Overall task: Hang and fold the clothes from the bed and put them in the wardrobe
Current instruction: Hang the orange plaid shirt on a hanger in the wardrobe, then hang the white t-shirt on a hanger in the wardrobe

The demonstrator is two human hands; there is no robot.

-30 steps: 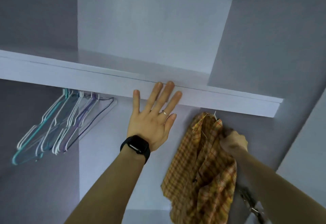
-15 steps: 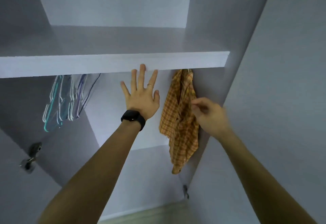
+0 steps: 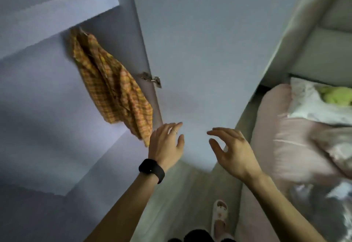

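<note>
An orange plaid shirt (image 3: 112, 91) hangs under the wardrobe shelf (image 3: 57, 18), at the upper left. My left hand (image 3: 166, 144), with a black watch on the wrist, is in mid-air just right of the shirt's lower hem, fingers relaxed and holding nothing. To its right, my right hand (image 3: 233, 151) hovers in front of the open wardrobe door (image 3: 205, 51), fingers loosely spread and empty. The bed (image 3: 297, 152) with pink bedding lies at the right, with a blurred grey and white garment (image 3: 323, 205) on its near part.
A metal hinge (image 3: 152, 79) joins the door to the wardrobe side. A white pillow (image 3: 312, 104) and a green item (image 3: 337, 96) lie at the head of the bed. My foot in a white slipper (image 3: 220, 217) stands on the pale floor between wardrobe and bed.
My right hand let go of the shirt and my left hand left the shelf edge; both dropped lower. The view swung down and right, bringing the door, floor and bed into sight.
</note>
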